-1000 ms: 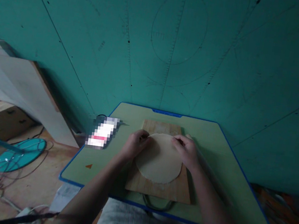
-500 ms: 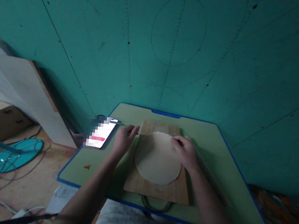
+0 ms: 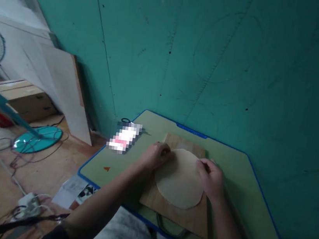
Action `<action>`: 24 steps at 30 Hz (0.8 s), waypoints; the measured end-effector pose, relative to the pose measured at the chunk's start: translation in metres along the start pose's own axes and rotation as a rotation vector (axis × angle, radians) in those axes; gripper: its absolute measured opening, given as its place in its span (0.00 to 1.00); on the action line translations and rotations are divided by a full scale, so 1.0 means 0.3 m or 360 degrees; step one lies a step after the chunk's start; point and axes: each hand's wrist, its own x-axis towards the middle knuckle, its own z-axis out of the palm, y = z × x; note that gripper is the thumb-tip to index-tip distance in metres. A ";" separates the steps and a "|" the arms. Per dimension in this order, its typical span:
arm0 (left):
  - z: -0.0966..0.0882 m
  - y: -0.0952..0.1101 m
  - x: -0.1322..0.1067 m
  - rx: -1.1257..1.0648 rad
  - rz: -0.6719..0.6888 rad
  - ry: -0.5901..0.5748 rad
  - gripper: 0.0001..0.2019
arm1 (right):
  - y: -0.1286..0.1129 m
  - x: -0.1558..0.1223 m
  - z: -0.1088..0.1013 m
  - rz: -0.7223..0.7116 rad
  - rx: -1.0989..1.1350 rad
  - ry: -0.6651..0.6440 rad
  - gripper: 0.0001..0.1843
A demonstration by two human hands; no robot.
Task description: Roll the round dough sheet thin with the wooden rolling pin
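A thin round sheet of dough lies flat on a wooden cutting board, covering its middle. My left hand is closed, its fingertips pinching the upper left edge of the dough. On the opposite side, my right hand has thumb and fingers pressed together on the dough's upper right edge. The board rests at an angle on a light green table with a blue rim. Beyond my right hand, a long thin rod-like shape lies partly hidden by the forearm.
A phone with a lit, blurred screen is at the table's left edge, with a black loop behind it. An orange triangle marks the tabletop. A green wall rises behind. Leftward stand a fan base, cables and a power strip.
My left hand has moved right, from beside the board onto the dough's edge. My right hand keeps its pinch. The view has turned left, bringing a fan into sight.
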 end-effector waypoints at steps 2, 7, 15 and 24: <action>0.005 -0.004 0.001 -0.0022 -0.0012 -0.0025 0.09 | 0.023 0.004 0.003 0.0010 -0.0030 0.0031 0.16; 0.012 -0.004 0.006 -0.0001 0.0014 -0.0082 0.11 | 0.045 0.009 0.013 -0.0008 -0.0074 0.0074 0.18; -0.010 0.001 0.002 0.0022 -0.0005 -0.0043 0.12 | 0.016 0.000 -0.014 -0.0012 -0.0030 0.0061 0.19; -0.033 -0.035 0.014 0.0207 -0.0200 -0.0006 0.12 | 0.086 0.025 0.000 0.0034 -0.0223 -0.0058 0.16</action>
